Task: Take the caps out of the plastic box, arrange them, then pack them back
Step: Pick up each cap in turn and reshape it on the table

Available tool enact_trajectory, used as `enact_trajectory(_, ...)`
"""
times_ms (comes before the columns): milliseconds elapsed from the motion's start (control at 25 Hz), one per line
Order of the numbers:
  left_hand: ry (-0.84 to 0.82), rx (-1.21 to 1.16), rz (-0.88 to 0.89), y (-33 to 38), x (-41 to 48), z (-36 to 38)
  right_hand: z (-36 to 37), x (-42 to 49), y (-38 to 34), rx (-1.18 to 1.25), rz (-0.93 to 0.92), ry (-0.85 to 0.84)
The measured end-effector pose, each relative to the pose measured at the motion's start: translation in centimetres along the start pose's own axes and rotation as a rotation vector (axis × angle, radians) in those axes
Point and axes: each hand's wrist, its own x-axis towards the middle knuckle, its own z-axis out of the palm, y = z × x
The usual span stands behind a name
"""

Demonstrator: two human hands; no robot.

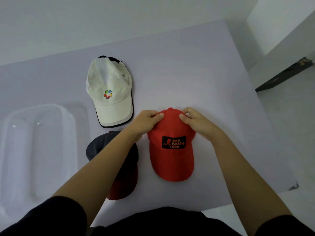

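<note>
plastic box [34, 150] at left edge of table [196, 74] | logo cap [110, 92] upper centre | partly hidden cap [102, 147] below it | patch cap [172, 150] right of that, centre frame

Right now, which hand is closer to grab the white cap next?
Probably the left hand. The white cap lies on its side of the table, just beyond it, while the right hand sits across the red cap, which both hands are gripping.
</note>
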Motion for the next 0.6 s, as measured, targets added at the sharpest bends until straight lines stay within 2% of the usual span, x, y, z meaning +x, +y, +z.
enact_trajectory(80,-0.029,-0.143,-0.025,-0.2,0.3,-0.3,-0.2,0.0,-0.4,-0.003,-0.002,-0.007)
enact_trajectory(200,-0.045,-0.085,0.001,-0.2,0.5,-0.5,-0.4,0.3,-0.6,-0.111,-0.032,0.043)
enact_trajectory(320,-0.054,0.080,0.022,0.3,0.2,-1.4,-0.8,0.0,-0.3,-0.258,-0.116,0.174)
enact_trajectory(440,0.027,0.322,-0.008,0.2,-0.8,-4.4,-2.9,-1.7,1.2,-0.334,-0.112,0.243)
enact_trajectory(520,-0.049,0.331,-0.072,0.0,-1.7,-6.6,-4.1,-2.9,2.3,-0.358,-0.071,0.195)
enact_trajectory(600,-0.231,0.253,-0.142,0.1,-2.4,-6.8,-3.9,-3.4,3.0,-0.319,-0.049,0.113)
